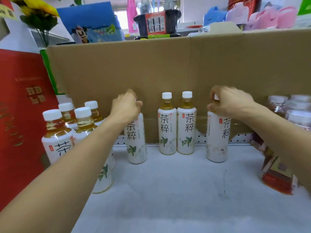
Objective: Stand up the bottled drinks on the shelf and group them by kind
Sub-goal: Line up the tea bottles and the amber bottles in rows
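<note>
Upright white-label tea bottles with white caps stand on the white shelf [176, 190]. My left hand [125, 106] grips the neck of one tea bottle [136, 145] left of centre. My right hand [230, 103] grips the top of another tea bottle [217, 142] right of centre. Between them a pair of the same tea bottles [176, 130] stands side by side against the cardboard. A cluster of several tea bottles [67, 130] stands at the left, partly hidden by my left forearm. Red-label bottles [292, 111] stand at the far right, blurred.
A tall cardboard wall [168, 73] backs the shelf. A red box [21, 106] closes off the left side. Red-and-cream packages [277, 174] lean at the right edge. Flowers, a blue box and a black pot sit above the cardboard.
</note>
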A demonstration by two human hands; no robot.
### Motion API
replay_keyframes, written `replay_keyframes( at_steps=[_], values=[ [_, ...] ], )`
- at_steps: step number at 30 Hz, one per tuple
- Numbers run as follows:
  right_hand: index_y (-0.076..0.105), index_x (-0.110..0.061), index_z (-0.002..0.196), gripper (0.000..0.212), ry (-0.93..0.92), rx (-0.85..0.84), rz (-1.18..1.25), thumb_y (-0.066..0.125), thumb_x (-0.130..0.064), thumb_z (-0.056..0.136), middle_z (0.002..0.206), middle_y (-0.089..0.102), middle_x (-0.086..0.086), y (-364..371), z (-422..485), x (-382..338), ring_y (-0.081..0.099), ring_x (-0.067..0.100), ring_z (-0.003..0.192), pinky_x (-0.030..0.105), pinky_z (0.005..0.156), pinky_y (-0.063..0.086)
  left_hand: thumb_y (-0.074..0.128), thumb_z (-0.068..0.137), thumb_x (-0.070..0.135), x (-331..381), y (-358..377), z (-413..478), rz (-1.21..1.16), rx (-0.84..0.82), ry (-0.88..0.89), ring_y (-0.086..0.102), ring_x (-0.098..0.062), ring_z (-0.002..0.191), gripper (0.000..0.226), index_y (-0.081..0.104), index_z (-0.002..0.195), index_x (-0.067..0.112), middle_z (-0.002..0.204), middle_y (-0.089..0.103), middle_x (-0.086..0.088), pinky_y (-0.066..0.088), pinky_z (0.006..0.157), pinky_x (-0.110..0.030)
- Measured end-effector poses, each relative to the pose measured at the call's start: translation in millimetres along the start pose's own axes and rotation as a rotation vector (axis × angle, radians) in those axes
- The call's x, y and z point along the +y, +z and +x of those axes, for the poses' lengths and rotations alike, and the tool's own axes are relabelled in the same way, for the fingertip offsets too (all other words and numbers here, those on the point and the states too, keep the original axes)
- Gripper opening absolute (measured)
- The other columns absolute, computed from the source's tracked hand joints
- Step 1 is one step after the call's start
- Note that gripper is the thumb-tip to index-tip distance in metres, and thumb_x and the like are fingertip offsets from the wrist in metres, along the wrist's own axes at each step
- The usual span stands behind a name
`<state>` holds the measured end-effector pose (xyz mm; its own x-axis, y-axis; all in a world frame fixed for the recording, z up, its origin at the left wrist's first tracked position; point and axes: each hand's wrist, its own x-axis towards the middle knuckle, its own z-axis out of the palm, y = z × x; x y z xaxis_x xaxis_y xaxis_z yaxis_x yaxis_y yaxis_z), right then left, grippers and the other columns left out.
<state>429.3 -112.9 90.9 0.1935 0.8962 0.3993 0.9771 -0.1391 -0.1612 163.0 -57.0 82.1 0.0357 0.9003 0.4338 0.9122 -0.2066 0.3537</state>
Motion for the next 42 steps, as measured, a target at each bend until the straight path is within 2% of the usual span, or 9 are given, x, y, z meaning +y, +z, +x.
replay_keyframes(
  at_steps=[5,9,12,21,28,32,34,38,42],
  values=[
    [0.051,-0.017,0.126,0.043,-0.052,0.008,-0.088,0.060,-0.044,0.093,0.124,0.054,0.010,-1,11,-1,0.045,0.029,0.119,0.042,0.087,0.042,0.054,0.100,0.029,11,3,11,0.166,0.046,0.089,0.051,-0.034,0.126,0.038,0.053,0.134,0.013,0.136,0.053,-0.013,0.043,0.095,-0.043],
    [0.039,-0.021,0.146,0.051,-0.273,0.037,0.073,0.053,-0.036,0.099,0.137,0.048,0.011,0,23,-28,0.047,0.031,0.127,0.044,0.099,0.044,0.052,0.101,0.034,46,11,24,-0.105,-0.096,0.322,0.052,-0.026,0.126,0.043,0.047,0.143,0.022,0.139,0.054,-0.006,0.045,0.101,-0.039],
    [0.045,-0.022,0.143,0.046,-0.268,-0.127,0.105,0.054,-0.031,0.099,0.139,0.053,0.010,4,36,-43,0.057,0.030,0.118,0.042,0.095,0.049,0.056,0.100,0.031,60,13,36,-0.110,-0.253,0.285,0.056,-0.025,0.119,0.036,0.055,0.136,0.024,0.134,0.058,-0.005,0.044,0.092,-0.032],
    [0.063,-0.019,0.117,0.026,-0.246,-0.080,0.248,0.064,-0.028,0.093,0.122,0.062,0.011,14,50,-64,0.060,0.030,0.108,0.039,0.089,0.051,0.066,0.093,0.035,42,13,49,-0.026,-0.123,0.239,0.057,-0.030,0.117,0.033,0.064,0.123,0.023,0.126,0.063,-0.010,0.046,0.091,-0.035],
    [0.055,-0.024,0.133,0.043,-0.282,-0.078,0.287,0.065,-0.033,0.093,0.131,0.060,0.008,13,40,-62,0.058,0.027,0.116,0.040,0.095,0.049,0.065,0.092,0.043,40,4,42,0.054,-0.135,0.276,0.054,-0.028,0.121,0.047,0.054,0.133,0.023,0.133,0.059,-0.006,0.046,0.096,-0.038],
    [0.055,-0.023,0.135,0.042,-0.407,0.438,0.498,0.064,-0.030,0.094,0.131,0.056,-0.002,1,-1,-34,0.046,0.016,0.125,0.030,0.105,0.037,0.065,0.092,0.043,30,-8,3,-0.208,0.225,0.361,0.042,-0.017,0.134,0.067,0.035,0.148,0.024,0.145,0.045,0.000,0.039,0.110,-0.041],
    [0.045,-0.023,0.140,0.054,-0.256,0.638,0.712,0.067,-0.030,0.092,0.136,0.046,-0.007,7,-26,-10,0.039,0.012,0.129,0.025,0.106,0.032,0.067,0.091,0.038,19,5,-30,-0.491,0.383,0.229,0.024,-0.012,0.142,0.079,0.021,0.153,0.026,0.154,0.027,0.002,0.028,0.116,-0.035],
    [0.017,-0.028,0.154,0.097,0.247,0.181,1.103,0.080,-0.026,0.081,0.151,0.037,-0.001,55,-40,28,0.042,0.018,0.133,0.043,0.110,0.037,0.079,0.083,0.023,1,57,-55,-0.764,0.227,-0.196,0.012,-0.022,0.150,0.108,0.000,0.157,0.023,0.163,0.009,-0.001,0.018,0.121,-0.045],
    [0.038,-0.017,0.139,0.076,0.280,-0.050,1.032,0.079,-0.002,0.077,0.122,0.059,0.002,100,-53,35,0.057,0.026,0.118,0.041,0.094,0.046,0.075,0.083,0.003,-25,82,-49,-0.894,0.075,-0.356,0.040,-0.030,0.138,0.098,0.010,0.155,0.021,0.145,0.041,-0.006,0.035,0.109,-0.048]
  ],
)
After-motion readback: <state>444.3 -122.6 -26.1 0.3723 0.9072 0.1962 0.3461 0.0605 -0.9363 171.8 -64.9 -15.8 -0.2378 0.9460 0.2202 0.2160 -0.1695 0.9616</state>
